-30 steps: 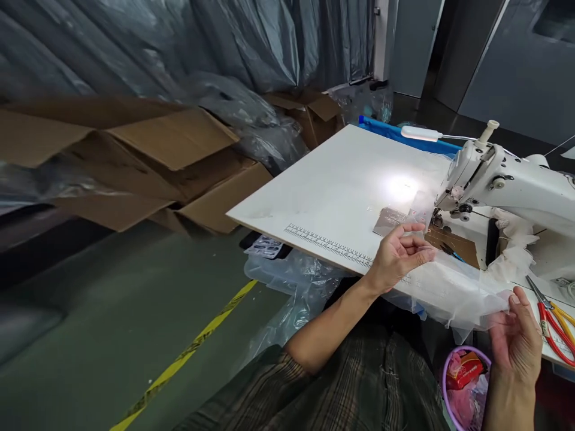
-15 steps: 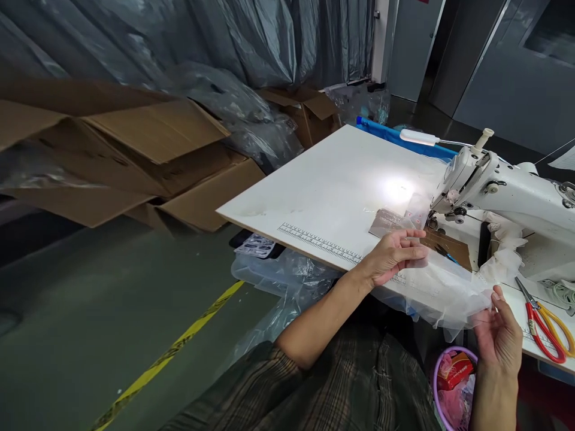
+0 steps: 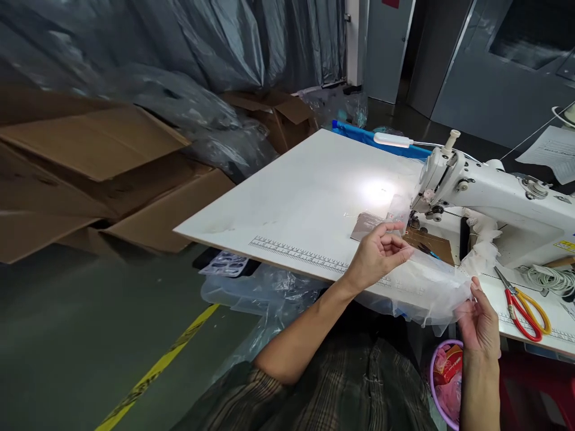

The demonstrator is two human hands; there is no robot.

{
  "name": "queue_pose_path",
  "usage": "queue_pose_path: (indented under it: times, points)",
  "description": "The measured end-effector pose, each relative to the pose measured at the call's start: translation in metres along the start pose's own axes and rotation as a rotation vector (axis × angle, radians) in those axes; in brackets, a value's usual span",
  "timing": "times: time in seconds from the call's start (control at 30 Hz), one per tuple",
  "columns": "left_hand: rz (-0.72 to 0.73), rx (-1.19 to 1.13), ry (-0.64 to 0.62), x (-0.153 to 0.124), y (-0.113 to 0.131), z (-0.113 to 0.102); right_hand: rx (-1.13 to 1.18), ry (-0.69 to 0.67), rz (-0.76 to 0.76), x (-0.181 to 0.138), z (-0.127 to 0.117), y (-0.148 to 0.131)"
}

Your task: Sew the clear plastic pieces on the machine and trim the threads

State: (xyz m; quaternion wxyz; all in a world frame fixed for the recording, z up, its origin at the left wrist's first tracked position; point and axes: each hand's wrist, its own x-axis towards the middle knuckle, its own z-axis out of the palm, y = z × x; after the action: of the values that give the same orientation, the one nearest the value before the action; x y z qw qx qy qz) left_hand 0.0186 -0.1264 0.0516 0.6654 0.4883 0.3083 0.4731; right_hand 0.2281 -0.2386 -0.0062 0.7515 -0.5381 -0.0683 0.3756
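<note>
And here, near four o'clock in the head view, a piece of sheer white cloth (image 3: 442, 293) is held out between two hands at the near edge of the white table (image 3: 291, 191). At its ten o'clock it is pinched by the left hand (image 3: 376, 257), thumb to forefinger, other fingers loosely curled; at its four o'clock it is nipped by the right hand (image 3: 481, 326), thumb against fingers, palm half cupped. An edge, it seems, is being spread and straightened; a light, even pull is called for, so that no pucker is left. Thin and see-through, it is crumpled toward the right hand. The sewing machine (image 3: 494, 197) is parked at its one o'clock; whether the frill (image 3: 483, 239) there is joined on cannot be told.
</note>
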Motion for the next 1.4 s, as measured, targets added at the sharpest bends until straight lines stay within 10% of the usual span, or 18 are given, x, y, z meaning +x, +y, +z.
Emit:
queue_pose_path:
  times: [0.23, 0.37, 0.53, 1.07, 1.3, 1.4]
  points:
    - [-0.304, -0.191, -0.05, 0.02, -0.004, -0.004, -0.05, 0.008, -0.067, -0.001, 0.008, 0.002]
    - [-0.216, -0.049, 0.016, 0.033, -0.016, 0.001, -0.442, 0.076, -0.56, -0.004, 0.014, -0.005]
    - [-0.156, 0.03, 0.016, 0.037, -0.027, 0.008, -0.898, -0.349, -0.9, -0.012, 0.022, -0.004]
    - [-0.08, 0.13, 0.099, 0.032, -0.03, 0.003, -0.914, -0.46, -0.648, -0.005, 0.025, -0.001]
    - [-0.07, 0.085, 0.141, 0.031, -0.03, 0.0, -0.411, 0.055, -0.464, 0.027, 0.009, -0.035]
    - [-0.022, 0.116, 0.036, 0.03, -0.034, 0.0, -0.361, 0.08, -0.504, 0.035, 0.01, -0.05]
